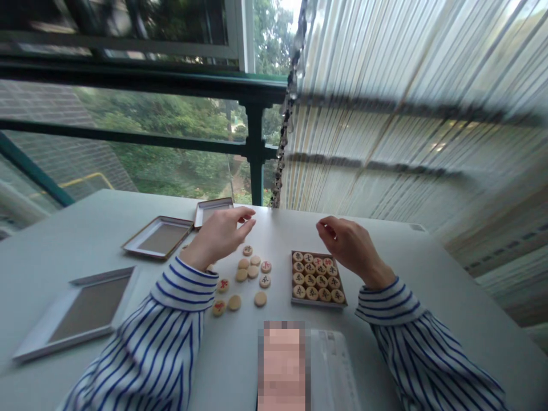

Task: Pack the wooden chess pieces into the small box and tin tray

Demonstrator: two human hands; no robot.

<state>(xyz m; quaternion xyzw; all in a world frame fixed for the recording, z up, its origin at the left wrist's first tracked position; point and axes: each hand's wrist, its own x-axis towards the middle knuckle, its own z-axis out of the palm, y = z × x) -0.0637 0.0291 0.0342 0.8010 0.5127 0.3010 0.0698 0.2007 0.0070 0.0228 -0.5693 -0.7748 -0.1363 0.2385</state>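
My left hand (pixel 222 231) hovers above the left group of loose round game pieces, its thumb and fingers apart with nothing between them. Loose pieces lie beside and below it, some blank side up (pixel 260 298), others showing red characters (pixel 266 266) or dark ones (pixel 264 281). My right hand (pixel 349 242) is over the back right corner of a square box (pixel 319 305). Its fingers are curled together and no piece shows in them. Rows of pieces (pixel 321 281) fill the box, mostly with dark characters and a few red ones near the back.
Two shallow trays (pixel 156 257) (pixel 197 220) lie at the back left of the white table (pixel 385 354). A larger white lid (pixel 64 339) is nearer on the left. A phone-like object (pixel 283 365) with a blurred screen and a clear plastic case (pixel 334 365) lie at the front.
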